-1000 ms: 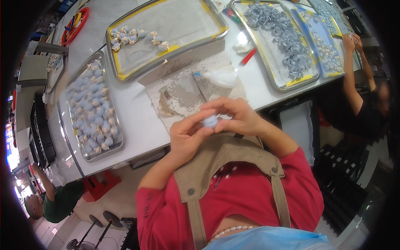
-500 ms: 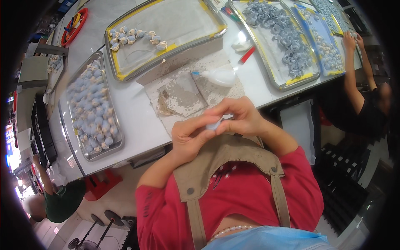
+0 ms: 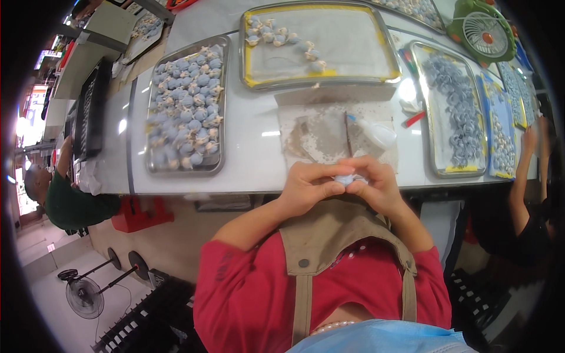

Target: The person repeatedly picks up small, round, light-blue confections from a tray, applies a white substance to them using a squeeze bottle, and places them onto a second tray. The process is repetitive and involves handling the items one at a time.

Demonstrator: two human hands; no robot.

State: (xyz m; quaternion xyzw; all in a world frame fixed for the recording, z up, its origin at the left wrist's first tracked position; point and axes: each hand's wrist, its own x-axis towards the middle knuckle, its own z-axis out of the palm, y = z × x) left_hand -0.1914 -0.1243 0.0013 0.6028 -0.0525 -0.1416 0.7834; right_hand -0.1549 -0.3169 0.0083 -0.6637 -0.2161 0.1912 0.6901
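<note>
Close to my body, in front of the table edge, both hands pinch one small pale-blue piece [image 3: 346, 179] between thumbs and fingertips. My left hand [image 3: 307, 187] is closed on its left side, and my right hand [image 3: 378, 181] on its right side. Fingers cover most of the piece, so its full shape is hidden. Just beyond my hands lies a stained cardboard sheet [image 3: 321, 130]. On the cardboard rests a white squeeze bottle [image 3: 379, 135] with a blue tip.
A metal tray [image 3: 222, 132] of blue-and-cream pieces stands left. Behind the cardboard is a yellow-taped tray [image 3: 353, 44] with several such pieces. Right are a red stick-like item [image 3: 414, 119], a tray of curled grey-blue pieces [image 3: 456, 117], a green fan [image 3: 485, 32] and a co-worker's arms [image 3: 521, 182].
The whole view has turned, so the table now lies straighter and the trays appear farther right. The green fan has come into sight. Both hands still grip the small piece.
</note>
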